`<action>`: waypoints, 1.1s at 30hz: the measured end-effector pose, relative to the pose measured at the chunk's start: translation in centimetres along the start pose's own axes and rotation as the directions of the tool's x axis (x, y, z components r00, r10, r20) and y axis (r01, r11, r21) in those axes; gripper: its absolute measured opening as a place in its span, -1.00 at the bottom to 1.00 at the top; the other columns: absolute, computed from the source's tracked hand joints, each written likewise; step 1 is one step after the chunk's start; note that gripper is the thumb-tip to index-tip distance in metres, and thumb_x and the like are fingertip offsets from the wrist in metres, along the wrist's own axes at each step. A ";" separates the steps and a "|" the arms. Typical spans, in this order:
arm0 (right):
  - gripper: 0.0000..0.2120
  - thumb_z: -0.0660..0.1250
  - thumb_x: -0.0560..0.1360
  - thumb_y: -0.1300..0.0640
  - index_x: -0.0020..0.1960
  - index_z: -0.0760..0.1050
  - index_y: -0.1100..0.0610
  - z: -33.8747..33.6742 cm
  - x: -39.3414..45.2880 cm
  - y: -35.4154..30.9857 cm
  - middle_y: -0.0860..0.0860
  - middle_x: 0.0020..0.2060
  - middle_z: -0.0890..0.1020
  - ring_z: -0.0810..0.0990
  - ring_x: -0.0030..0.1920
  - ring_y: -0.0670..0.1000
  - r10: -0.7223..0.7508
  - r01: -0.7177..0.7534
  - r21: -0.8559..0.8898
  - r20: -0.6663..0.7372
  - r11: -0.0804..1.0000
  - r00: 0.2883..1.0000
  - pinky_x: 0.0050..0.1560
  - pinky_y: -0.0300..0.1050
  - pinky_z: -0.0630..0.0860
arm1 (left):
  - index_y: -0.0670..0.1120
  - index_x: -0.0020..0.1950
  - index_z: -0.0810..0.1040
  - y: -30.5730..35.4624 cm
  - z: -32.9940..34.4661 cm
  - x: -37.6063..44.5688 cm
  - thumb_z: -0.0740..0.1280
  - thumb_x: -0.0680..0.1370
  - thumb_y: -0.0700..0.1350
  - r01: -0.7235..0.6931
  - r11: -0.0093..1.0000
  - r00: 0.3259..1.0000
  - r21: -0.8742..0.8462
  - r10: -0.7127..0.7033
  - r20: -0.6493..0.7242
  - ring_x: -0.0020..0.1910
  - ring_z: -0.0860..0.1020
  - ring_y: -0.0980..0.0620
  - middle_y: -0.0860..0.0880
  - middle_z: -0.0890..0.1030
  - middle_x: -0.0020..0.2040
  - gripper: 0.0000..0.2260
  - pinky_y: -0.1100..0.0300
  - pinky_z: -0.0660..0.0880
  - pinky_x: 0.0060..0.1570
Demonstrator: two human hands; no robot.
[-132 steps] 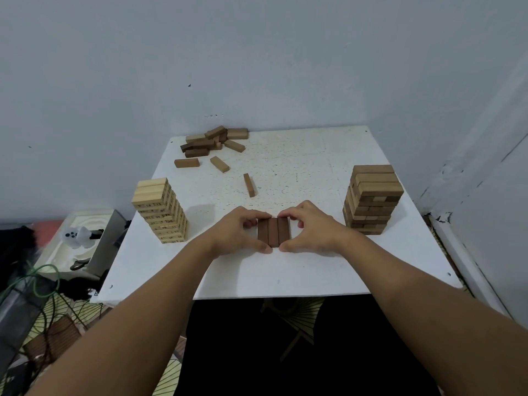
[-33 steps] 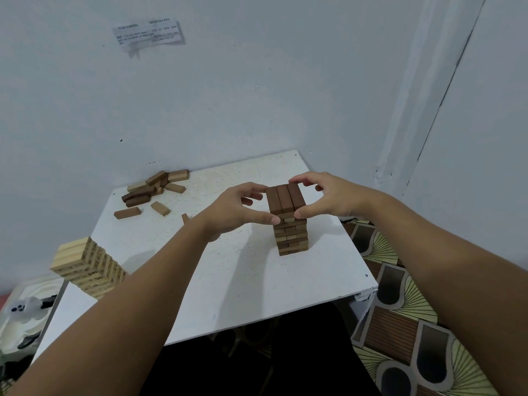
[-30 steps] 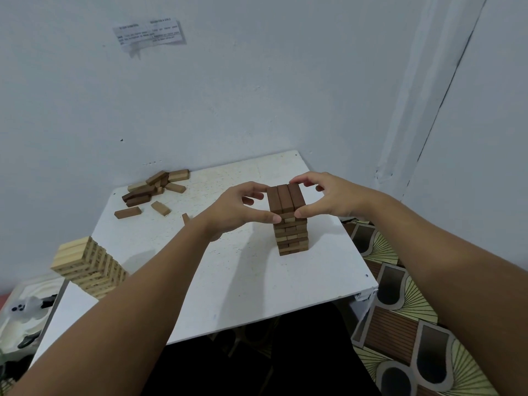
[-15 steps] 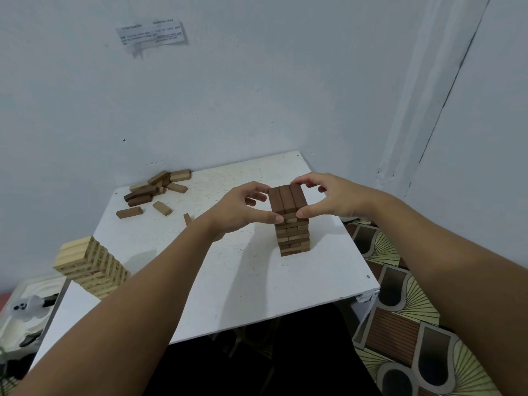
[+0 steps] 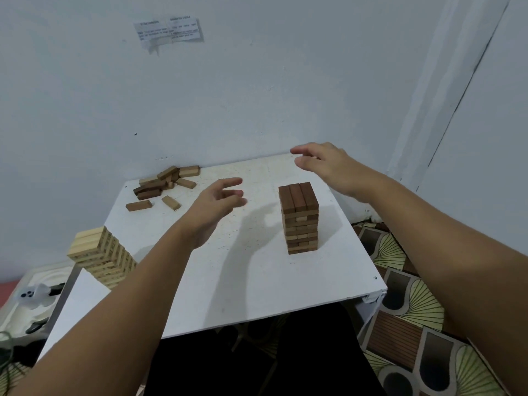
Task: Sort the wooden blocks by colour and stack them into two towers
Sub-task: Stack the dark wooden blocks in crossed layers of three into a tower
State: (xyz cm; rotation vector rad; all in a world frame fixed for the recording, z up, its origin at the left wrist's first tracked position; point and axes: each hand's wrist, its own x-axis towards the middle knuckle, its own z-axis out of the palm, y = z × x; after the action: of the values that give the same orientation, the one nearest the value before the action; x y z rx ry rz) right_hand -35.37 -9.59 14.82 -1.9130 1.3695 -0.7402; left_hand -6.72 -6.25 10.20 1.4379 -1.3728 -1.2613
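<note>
White bench set in corner w/ pale blue-grey walls; paper note taped up; fan-patterned floor seen at right.

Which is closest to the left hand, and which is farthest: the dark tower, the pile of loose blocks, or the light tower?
From the left hand:
1. Dark tower, just to its right.
2. Pile of loose blocks, back left by the wall.
3. Light tower, front left at the table edge.
</note>
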 end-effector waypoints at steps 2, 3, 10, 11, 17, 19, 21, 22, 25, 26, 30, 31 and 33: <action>-0.62 0.24 0.63 -0.15 0.44 0.42 -0.25 0.9 0.6 -1.8 -0.06 0.35 0.40 0.26 0.45 0.05 -0.062 0.064 -0.109 0.020 0.992 0.998 0.39 0.03 0.27 | 0.06 0.26 0.63 -1.6 -1.2 -0.2 0.41 0.59 -0.20 0.026 0.999 0.980 -0.036 -0.032 -0.198 0.17 0.60 0.02 -0.02 0.64 0.16 -0.72 0.08 0.48 0.29; -0.62 0.25 0.64 -0.08 0.45 0.42 -0.23 1.6 0.9 -2.8 -0.04 0.36 0.40 0.25 0.44 0.05 -0.094 0.099 -0.171 0.038 0.980 0.995 0.33 -0.02 0.26 | 0.04 0.21 0.65 -2.3 -1.7 -0.4 0.38 0.61 -0.21 0.046 0.998 0.956 -0.040 -0.055 -0.288 0.09 0.58 0.02 -0.01 0.64 0.11 -0.77 0.10 0.50 0.19; -0.65 0.20 0.67 0.04 0.43 0.46 -0.10 9.2 3.3 -7.7 -0.02 0.29 0.46 0.38 0.24 -0.01 -0.216 0.273 -0.375 0.186 0.886 0.958 0.22 -0.08 0.37 | -0.04 0.10 0.63 -5.8 -4.1 -1.7 0.33 0.63 -0.17 0.105 0.993 0.816 -0.061 -0.121 -0.565 -0.11 0.53 0.03 -0.01 0.63 0.00 -0.89 0.20 0.43 -0.16; -0.66 0.19 0.66 0.05 0.42 0.47 -0.09 10.6 3.6 -7.8 -0.03 0.27 0.48 0.42 0.21 -0.02 -0.209 0.276 -0.392 0.204 0.877 0.956 0.23 -0.06 0.42 | -0.03 0.10 0.63 -6.3 -4.4 -1.8 0.33 0.65 -0.14 0.115 0.992 0.815 -0.056 -0.126 -0.565 -0.10 0.53 0.03 -0.01 0.62 0.00 -0.90 0.19 0.43 -0.16; -0.59 0.22 0.64 0.01 0.48 0.40 -0.10 18.7 5.1 -4.9 -0.02 0.29 0.54 0.51 0.28 0.06 -0.009 0.150 -0.437 0.309 0.887 0.951 0.26 0.10 0.51 | 0.00 0.33 0.56 -9.1 -5.8 -1.1 0.25 0.68 -0.12 0.194 0.979 0.839 0.064 -0.131 -0.528 -0.16 0.53 0.09 0.00 0.61 0.04 -0.76 0.20 0.41 -0.22; -0.50 0.22 0.64 -0.03 0.57 0.26 -0.11 20.8 5.5 -3.7 0.01 0.31 0.54 0.51 0.30 0.10 0.039 0.095 -0.414 0.303 0.905 0.952 0.25 0.12 0.51 | 0.01 0.35 0.57 -9.7 -6.1 -0.6 0.24 0.68 -0.12 0.214 0.971 0.839 0.110 -0.125 -0.530 -0.08 0.56 0.09 -0.01 0.63 0.12 -0.74 0.19 0.47 -0.13; -0.45 0.21 0.64 -0.08 0.60 0.17 -0.12 22.7 6.2 -2.8 0.03 0.30 0.55 0.52 0.27 0.13 0.062 0.043 -0.379 0.260 0.924 0.964 0.25 0.17 0.50 | 0.00 0.35 0.59 -10.2 -6.5 0.4 0.25 0.67 -0.13 0.236 0.961 0.825 0.144 -0.119 -0.553 0.06 0.60 0.01 -0.05 0.65 0.18 -0.72 0.07 0.56 0.10; -0.46 0.20 0.65 -0.09 0.59 0.17 -0.14 23.5 6.7 -2.6 0.02 0.27 0.55 0.53 0.25 0.14 0.068 0.020 -0.355 0.232 0.935 0.970 0.25 0.19 0.49 | 0.00 0.36 0.59 -10.5 -6.7 1.0 0.25 0.67 -0.13 0.253 0.954 0.813 0.160 -0.120 -0.570 0.12 0.60 -0.04 -0.07 0.65 0.20 -0.71 -0.01 0.56 0.20; -0.55 0.14 0.66 -0.11 0.54 0.22 -0.24 25.8 8.3 -2.5 -0.01 0.21 0.57 0.53 0.23 0.13 0.040 0.018 -0.321 0.173 0.947 0.984 0.28 0.21 0.44 | 0.01 0.42 0.56 -11.2 -7.8 2.9 0.21 0.69 -0.10 0.290 0.933 0.760 0.214 -0.088 -0.644 0.29 0.53 -0.13 -0.11 0.62 0.25 -0.68 -0.07 0.51 0.30; -0.57 0.13 0.66 -0.12 0.52 0.23 -0.28 26.4 8.9 -2.6 -0.01 0.20 0.57 0.53 0.23 0.13 0.013 0.047 -0.334 0.174 0.942 0.985 0.31 0.23 0.40 | 0.03 0.44 0.53 -11.5 -8.1 3.6 0.18 0.70 -0.07 0.301 0.922 0.741 0.245 -0.064 -0.669 0.33 0.49 -0.15 -0.12 0.60 0.26 -0.67 -0.06 0.48 0.30; -0.63 0.12 0.65 -0.24 0.45 0.35 -0.31 28.0 10.4 -2.3 -0.04 0.17 0.56 0.47 0.28 0.12 -0.066 0.142 -0.407 0.195 0.902 0.979 0.47 0.29 0.17 | 0.10 0.49 0.45 -12.2 -9.2 5.6 0.11 0.74 -0.03 0.373 0.841 0.721 0.392 0.003 -0.693 0.28 0.43 -0.17 -0.14 0.53 0.22 -0.67 -0.04 0.41 0.23; -0.64 0.15 0.65 -0.24 0.43 0.39 -0.31 28.3 10.7 -2.1 -0.05 0.16 0.56 0.48 0.27 0.10 -0.087 0.156 -0.419 0.180 0.894 0.980 0.48 0.29 0.16 | 0.11 0.49 0.43 -12.5 -9.4 6.0 0.10 0.74 -0.02 0.391 0.811 0.728 0.436 0.018 -0.686 0.25 0.44 -0.17 -0.14 0.53 0.21 -0.67 -0.04 0.41 0.20; -0.68 0.18 0.65 -0.18 0.39 0.45 -0.28 28.8 11.3 -1.6 -0.08 0.11 0.57 0.50 0.21 0.08 -0.120 0.159 -0.393 0.124 0.906 0.985 0.46 0.26 0.20 | 0.12 0.51 0.40 -13.1 -9.7 6.5 0.08 0.74 0.00 0.423 0.743 0.744 0.519 0.043 -0.667 0.19 0.44 -0.15 -0.14 0.53 0.20 -0.66 -0.01 0.41 0.15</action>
State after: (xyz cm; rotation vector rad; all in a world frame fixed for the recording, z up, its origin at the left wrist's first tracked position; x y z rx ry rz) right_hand -9.16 -14.60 -1.03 -2.3554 1.4156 -0.4434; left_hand 5.23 -11.98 -1.33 2.2868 -1.1980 -0.2576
